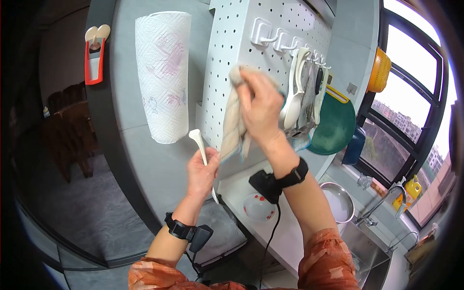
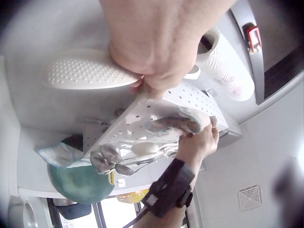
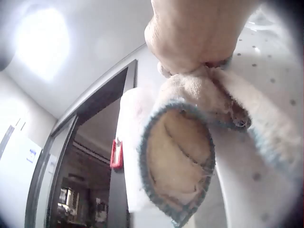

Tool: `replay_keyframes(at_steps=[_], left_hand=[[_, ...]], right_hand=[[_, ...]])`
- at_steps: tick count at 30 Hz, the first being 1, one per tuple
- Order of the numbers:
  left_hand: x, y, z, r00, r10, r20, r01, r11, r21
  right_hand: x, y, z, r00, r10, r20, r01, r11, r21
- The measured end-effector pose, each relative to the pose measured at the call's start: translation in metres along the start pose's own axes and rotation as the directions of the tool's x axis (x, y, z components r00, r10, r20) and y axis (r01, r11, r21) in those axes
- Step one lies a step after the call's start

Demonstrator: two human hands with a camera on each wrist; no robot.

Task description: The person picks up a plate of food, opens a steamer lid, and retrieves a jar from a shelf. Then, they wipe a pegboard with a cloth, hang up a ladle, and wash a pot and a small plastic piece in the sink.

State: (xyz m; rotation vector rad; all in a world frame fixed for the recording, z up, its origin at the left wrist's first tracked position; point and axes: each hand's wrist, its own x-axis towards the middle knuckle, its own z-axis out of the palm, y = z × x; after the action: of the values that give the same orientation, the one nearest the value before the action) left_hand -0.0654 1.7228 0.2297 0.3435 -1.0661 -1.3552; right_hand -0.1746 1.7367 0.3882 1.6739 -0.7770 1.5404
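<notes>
Cloth (image 1: 235,123), upper centre: soft, limp, light; right hand (image 1: 261,108) bunches it. Rice paddle (image 1: 202,153): rigid, left hand (image 1: 202,175) grips handle.

Grey wall (image 1: 159,164), daylit black-framed window (image 1: 411,96) at right, steel sink (image 1: 367,241), dark doorway w/ chairs (image 1: 67,130).

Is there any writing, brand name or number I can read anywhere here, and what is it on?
None can be read.
The paper towel roll carries only a faint printed pattern, no words.
The yellow bottle by the window may bear a label, but it is too small to tell.
The pegboard, the cloth in the right hand and the white rice paddle in the left hand show no print.
</notes>
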Motion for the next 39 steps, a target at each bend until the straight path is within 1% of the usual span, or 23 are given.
replay_keyframes(at_steps=[1,4,7,8,9,11,13,14,15,17,18,20,22,24,26,27,29,31,33,35,36,37,39], left_hand=[[0.000,0.000,-0.001,1.000,-0.003,0.016,0.003,1.000,0.019],[0.000,0.000,-0.003,0.999,-0.017,0.035,0.016,0.999,0.029],[0.001,0.002,0.000,0.999,-0.035,0.020,0.035,0.999,0.018],[0.001,0.002,-0.001,0.999,-0.046,0.002,0.046,0.999,0.023],[0.001,0.001,-0.002,0.999,-0.049,0.001,0.049,0.999,0.020],[0.003,-0.004,-0.002,1.000,-0.029,0.007,0.030,0.999,-0.015],[0.004,-0.010,0.001,1.000,0.020,-0.004,-0.020,0.997,-0.078],[0.004,-0.013,0.002,0.998,0.065,-0.018,-0.066,0.989,-0.132],[0.006,-0.018,0.000,0.997,0.069,-0.018,-0.071,0.988,-0.137],[0.009,-0.021,-0.004,0.980,0.200,-0.004,-0.200,0.978,0.063],[0.009,-0.019,-0.005,0.979,0.205,-0.002,-0.204,0.977,0.055],[0.005,-0.011,-0.007,0.999,-0.018,0.032,0.018,1.000,0.008],[0.004,-0.006,-0.006,0.999,-0.002,0.040,0.000,0.999,0.040],[0.002,-0.004,-0.006,0.999,0.003,0.046,-0.006,0.997,0.076],[0.002,-0.004,-0.005,0.999,-0.004,0.043,0.000,0.996,0.086],[0.003,-0.006,-0.005,0.999,-0.020,0.039,0.016,0.996,0.084],[0.004,-0.007,-0.005,0.998,0.039,0.048,-0.040,0.999,0.012],[0.003,-0.011,-0.007,0.998,0.045,0.042,-0.046,0.999,0.017],[0.005,-0.016,-0.008,0.998,0.058,0.032,-0.059,0.998,0.027],[0.007,-0.023,-0.006,0.992,0.123,0.012,-0.121,0.989,-0.084],[0.007,-0.023,-0.007,0.992,0.123,0.012,-0.121,0.989,-0.082],[0.008,-0.021,-0.007,0.993,0.118,0.014,-0.117,0.991,-0.063],[0.008,-0.019,-0.008,0.993,0.114,0.014,-0.114,0.993,-0.043]], right_hand=[[0.015,0.001,0.002,0.999,-0.030,-0.037,0.030,0.999,-0.017],[0.048,0.000,0.008,0.997,-0.063,-0.034,0.063,0.998,-0.016],[0.044,-0.001,0.011,0.998,-0.063,-0.018,0.061,0.995,-0.073],[0.036,0.003,0.013,0.987,-0.158,-0.023,0.154,0.980,-0.122],[0.023,0.000,0.012,0.987,-0.157,-0.019,0.154,0.980,-0.123],[-0.010,-0.011,0.003,0.980,-0.061,0.187,0.083,0.990,-0.115],[-0.041,-0.015,-0.002,0.969,-0.035,0.243,0.058,0.994,-0.088],[-0.045,-0.018,-0.002,0.955,-0.003,0.296,0.022,0.998,-0.063],[-0.045,-0.017,-0.002,0.955,-0.009,0.296,0.029,0.998,-0.063],[-0.037,-0.017,-0.005,0.944,-0.027,0.328,0.058,0.995,-0.087],[-0.029,-0.016,-0.004,0.944,-0.034,0.329,0.067,0.994,-0.090],[0.000,-0.010,0.001,0.972,-0.120,0.200,0.148,0.980,-0.134],[0.032,-0.005,0.007,0.973,-0.204,0.106,0.223,0.946,-0.233],[0.052,-0.003,0.011,0.981,-0.167,0.101,0.185,0.960,-0.212],[0.048,-0.001,0.011,0.987,-0.124,0.100,0.141,0.971,-0.191],[0.044,-0.001,0.011,0.983,-0.159,0.096,0.174,0.967,-0.184],[0.029,-0.001,0.009,0.978,-0.187,0.093,0.201,0.963,-0.180],[-0.008,-0.007,0.001,0.953,-0.164,0.255,0.214,0.960,-0.179],[-0.038,-0.013,-0.008,0.915,-0.068,0.397,0.121,0.986,-0.110],[-0.056,-0.016,-0.013,0.893,-0.043,0.449,0.086,0.993,-0.077],[-0.064,-0.017,-0.016,0.867,-0.017,0.499,0.049,0.998,-0.050],[-0.071,-0.017,-0.019,0.867,-0.016,0.498,0.047,0.998,-0.049],[-0.084,-0.018,-0.024,0.803,0.003,0.596,0.011,1.000,-0.019]])
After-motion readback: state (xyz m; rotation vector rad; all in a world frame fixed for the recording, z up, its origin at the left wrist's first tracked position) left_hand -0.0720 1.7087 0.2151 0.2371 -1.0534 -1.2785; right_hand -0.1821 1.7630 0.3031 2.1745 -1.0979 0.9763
